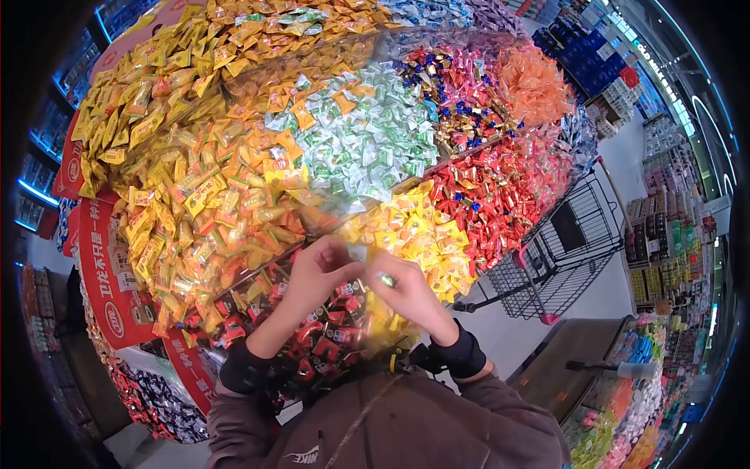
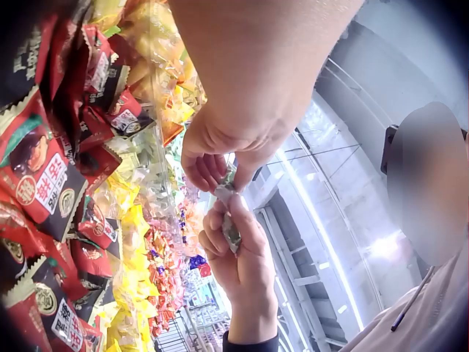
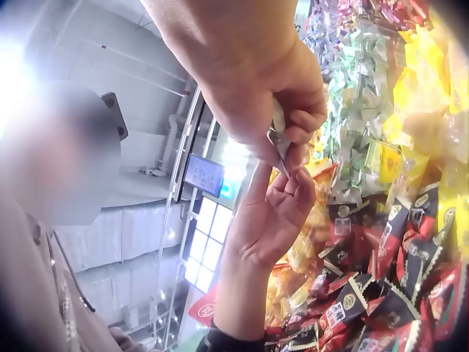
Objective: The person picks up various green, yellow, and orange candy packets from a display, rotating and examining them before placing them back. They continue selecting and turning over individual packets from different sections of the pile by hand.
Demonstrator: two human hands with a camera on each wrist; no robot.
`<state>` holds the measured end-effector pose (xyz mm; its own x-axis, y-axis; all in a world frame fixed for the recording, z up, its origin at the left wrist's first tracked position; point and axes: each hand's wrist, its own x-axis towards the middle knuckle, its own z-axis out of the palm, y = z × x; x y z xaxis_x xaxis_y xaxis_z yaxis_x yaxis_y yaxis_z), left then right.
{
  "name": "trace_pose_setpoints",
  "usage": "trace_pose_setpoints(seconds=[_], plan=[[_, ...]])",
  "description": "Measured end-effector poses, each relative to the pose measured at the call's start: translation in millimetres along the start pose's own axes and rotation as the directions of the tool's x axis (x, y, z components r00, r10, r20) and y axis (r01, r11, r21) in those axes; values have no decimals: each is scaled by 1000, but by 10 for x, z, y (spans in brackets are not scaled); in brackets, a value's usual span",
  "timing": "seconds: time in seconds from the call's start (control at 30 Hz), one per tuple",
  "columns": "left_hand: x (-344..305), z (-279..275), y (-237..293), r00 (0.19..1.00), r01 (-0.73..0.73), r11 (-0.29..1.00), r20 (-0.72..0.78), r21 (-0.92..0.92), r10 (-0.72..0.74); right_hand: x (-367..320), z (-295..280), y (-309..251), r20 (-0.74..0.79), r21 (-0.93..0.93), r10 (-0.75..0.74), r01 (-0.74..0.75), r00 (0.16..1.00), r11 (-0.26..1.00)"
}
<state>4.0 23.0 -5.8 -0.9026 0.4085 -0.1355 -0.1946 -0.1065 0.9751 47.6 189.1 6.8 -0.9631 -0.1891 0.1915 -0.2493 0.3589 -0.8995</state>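
Both hands meet over the front of a large candy display. Between them is a small wrapped candy in a pale, green-marked wrapper. My right hand has its fingers curled round the candy's body. With thumb and fingertips, my left hand pinches the other end of the wrapper. In the right wrist view the silvery wrapper shows between the two sets of fingertips, partly hidden by the right hand. Below the hands lie red-and-black packets, and just beyond them yellow packets.
Orange-yellow packets fill the left bins, white-green candies the middle, red ones the right. Clear dividers separate the bins. A wire shopping cart stands at the right, near a brown counter.
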Motion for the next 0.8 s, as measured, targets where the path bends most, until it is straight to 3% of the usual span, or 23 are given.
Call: trace_pose_setpoints(seconds=[0.13, 0.17, 0.23, 0.27, 0.3, 0.37, 0.5, 0.6, 0.7, 0.8], plan=[[-31, 158, 233, 997, -81, 993, 19, 91, 80, -174, -181, 142, -57, 117, 175, -168, 983, 979], [-51, 190, 364, 971, -233, 927, 16, 293, 239, -211, -230, 197, -106, 174, 199, -179, 974, 968], [-32, 260, 719, 843, -467, 600, 122, 650, 524, -226, -347, 297, -214, 291, 239, -172, 947, 941], [17, 322, 868, 811, -509, 587, 121, 630, 573, -245, -398, 315, -219, 286, 279, -212, 935, 935], [130, 319, 919, 764, -524, 468, 150, 711, 628, -266, -449, 351, -195, 355, 312, -230, 930, 906], [455, 282, 989, 663, -510, 209, 226, 834, 714, -301, -530, 449, -137, 483, 372, -266, 918, 834], [1120, 21, 887, 809, -150, 52, 93, 987, 580, -335, -491, 451, -141, 479, 365, -260, 920, 839], [1287, -124, 826, 852, -69, 33, 41, 997, 522, -348, -451, 435, -158, 476, 312, -205, 937, 855], [1262, -163, 745, 620, -138, -85, 153, 987, 769, -333, -434, 499, -175, 415, 219, -130, 960, 901], [857, 99, 843, 629, -470, 145, 215, 870, 747, -282, -449, 387, -191, 552, 177, -43, 966, 833]])
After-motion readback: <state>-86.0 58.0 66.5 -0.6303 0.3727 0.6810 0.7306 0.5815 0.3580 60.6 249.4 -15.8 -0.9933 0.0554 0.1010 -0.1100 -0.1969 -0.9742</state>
